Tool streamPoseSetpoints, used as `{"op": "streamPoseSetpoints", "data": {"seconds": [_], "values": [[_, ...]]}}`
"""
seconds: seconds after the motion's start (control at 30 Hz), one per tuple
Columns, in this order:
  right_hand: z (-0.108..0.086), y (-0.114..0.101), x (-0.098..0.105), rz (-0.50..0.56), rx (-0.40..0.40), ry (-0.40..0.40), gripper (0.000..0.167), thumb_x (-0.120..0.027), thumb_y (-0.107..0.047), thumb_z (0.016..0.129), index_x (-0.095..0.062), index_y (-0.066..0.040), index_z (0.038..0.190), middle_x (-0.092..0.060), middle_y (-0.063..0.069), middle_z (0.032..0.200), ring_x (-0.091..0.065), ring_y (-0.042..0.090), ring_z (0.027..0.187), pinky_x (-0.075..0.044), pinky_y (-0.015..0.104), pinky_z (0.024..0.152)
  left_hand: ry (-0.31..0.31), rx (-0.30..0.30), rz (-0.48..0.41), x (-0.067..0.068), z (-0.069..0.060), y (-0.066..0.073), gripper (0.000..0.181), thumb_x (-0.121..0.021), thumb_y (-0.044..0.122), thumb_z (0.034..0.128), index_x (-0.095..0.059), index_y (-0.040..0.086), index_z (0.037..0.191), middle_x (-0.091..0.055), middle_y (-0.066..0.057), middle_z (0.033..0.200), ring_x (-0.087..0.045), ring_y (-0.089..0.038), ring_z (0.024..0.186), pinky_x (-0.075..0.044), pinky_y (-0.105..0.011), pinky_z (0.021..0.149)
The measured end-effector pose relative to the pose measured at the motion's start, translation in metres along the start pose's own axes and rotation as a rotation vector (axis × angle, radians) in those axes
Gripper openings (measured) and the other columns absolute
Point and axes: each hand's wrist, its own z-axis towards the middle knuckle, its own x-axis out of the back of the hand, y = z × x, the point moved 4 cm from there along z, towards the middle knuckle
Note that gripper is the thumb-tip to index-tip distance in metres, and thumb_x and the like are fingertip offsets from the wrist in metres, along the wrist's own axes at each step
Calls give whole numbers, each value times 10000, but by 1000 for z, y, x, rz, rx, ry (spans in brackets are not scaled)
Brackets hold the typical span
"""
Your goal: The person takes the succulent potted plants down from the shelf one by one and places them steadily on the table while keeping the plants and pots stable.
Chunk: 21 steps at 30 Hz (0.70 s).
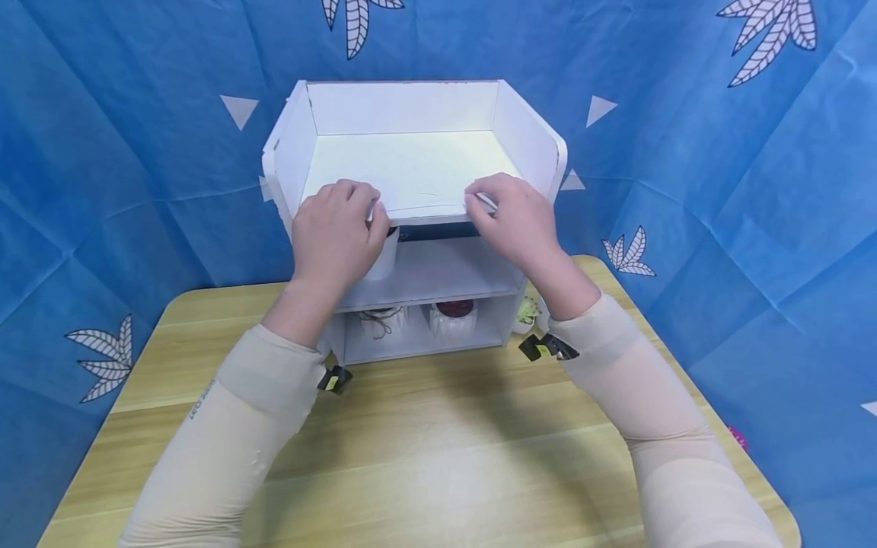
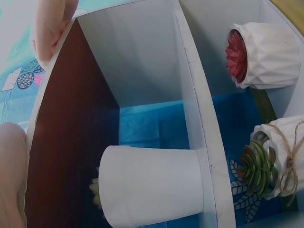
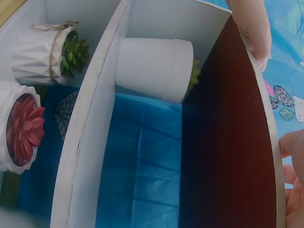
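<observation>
A white shelf unit (image 1: 441, 266) stands on the table, with a walled top tray (image 1: 411, 164). My left hand (image 1: 337, 232) grips the left part of the top board's front edge, thumb in front of the fingers. Further right, my right hand (image 1: 517, 221) holds the same edge between thumb and fingers. A plain white pot (image 2: 152, 185) with a pale green succulent (image 3: 194, 73) stands on the middle shelf, partly behind my left hand in the head view. Below it are a twine-tied white pot (image 3: 40, 54) with a green succulent and a faceted white pot (image 2: 273, 54) with a red succulent.
A small green plant (image 1: 527, 310) stands on the table just right of the shelf unit, partly hidden by my right arm. The wood-grain table (image 1: 438, 457) extends in front. Blue patterned cloth (image 1: 137, 152) hangs behind and on both sides.
</observation>
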Motion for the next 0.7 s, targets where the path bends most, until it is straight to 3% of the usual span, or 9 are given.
{"op": "streamPoseSetpoints", "data": {"seconds": [0.7], "values": [[-1,-2,1,-31,-7,4,362,-471,-371,1005,-715,-169,1180,-672,26,1199,-609,216,1055,-515,410,849,-96,2,-68,11,2,2,474,-381,369,1039,-664,66,1269,-632,-138,1334,-557,-342,1259,-440,-511,1044]]}}
